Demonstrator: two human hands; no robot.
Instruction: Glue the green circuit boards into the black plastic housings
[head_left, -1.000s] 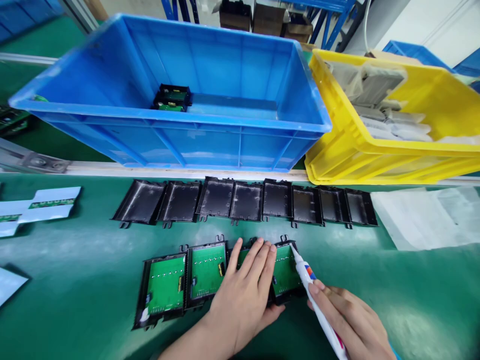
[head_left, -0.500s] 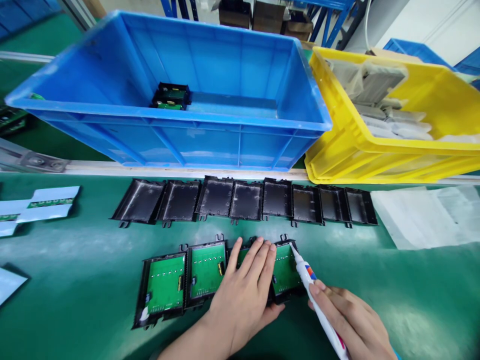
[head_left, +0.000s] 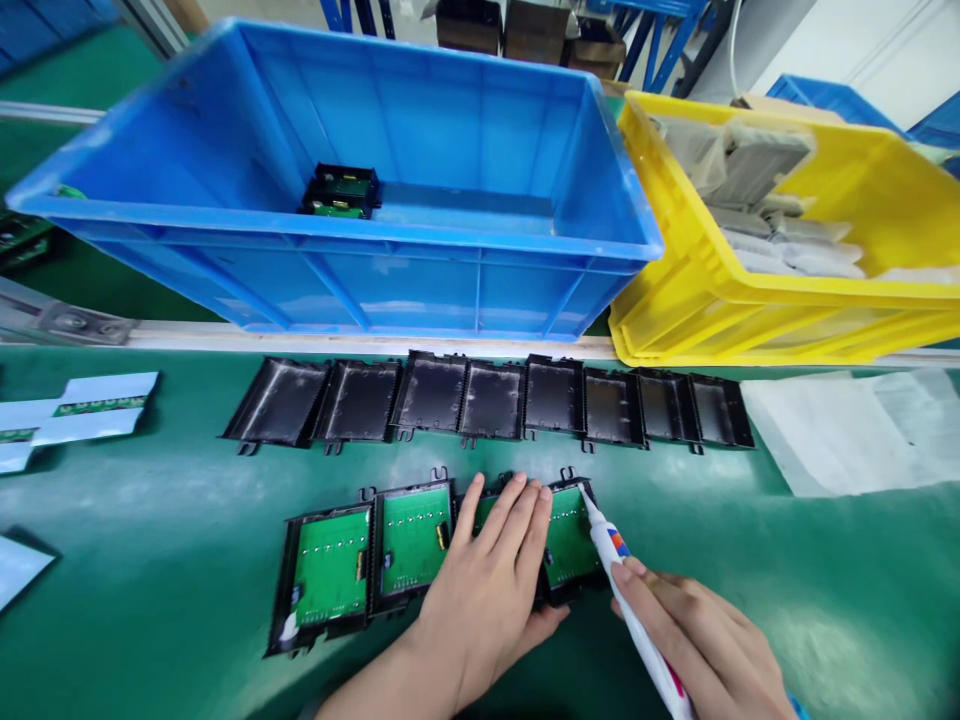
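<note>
My right hand is wrapped round a white glue tube with a long nozzle. The nozzle's tip is at the top right corner of the rightmost green circuit board, which sits in a black plastic housing. My left hand lies with its fingers stretched over the neighbouring housing and hides most of the board in it. To its left are two more boards in housings, the nearer board and the leftmost board. A white blob shows at the leftmost board's lower left corner.
A row of several black housings lies behind the boards. Beyond stand a blue bin with board units inside and a yellow bin of wrapped parts. White sheets lie at right, and white-wrapped boards at left.
My right hand and the glue tube's body have shifted very slightly left. The nozzle stays at the same corner, and my left hand has not moved.
</note>
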